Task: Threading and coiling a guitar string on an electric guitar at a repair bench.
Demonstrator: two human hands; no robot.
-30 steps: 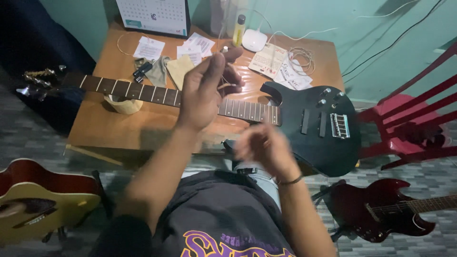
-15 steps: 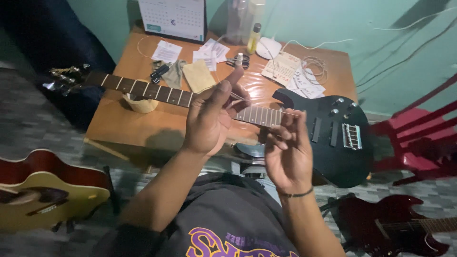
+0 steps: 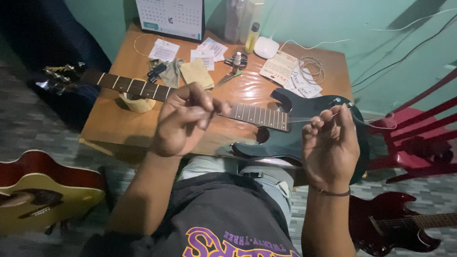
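Left hand: the left hand (image 3: 183, 119) is raised over the guitar neck, fingertips pinched on one end of a thin guitar string (image 3: 295, 119).
Right hand: the right hand (image 3: 331, 143) is raised over the guitar body, palm toward the camera, fingertips pinching the string's other end.
String: stretched between both hands, just above the guitar; faint and hard to see.
Guitar: a dark electric guitar (image 3: 304, 128) lies across the wooden worktop (image 3: 109, 123), headstock to the left.
Far side: a desk calendar (image 3: 171, 19), paper slips and a small bottle (image 3: 251, 37).
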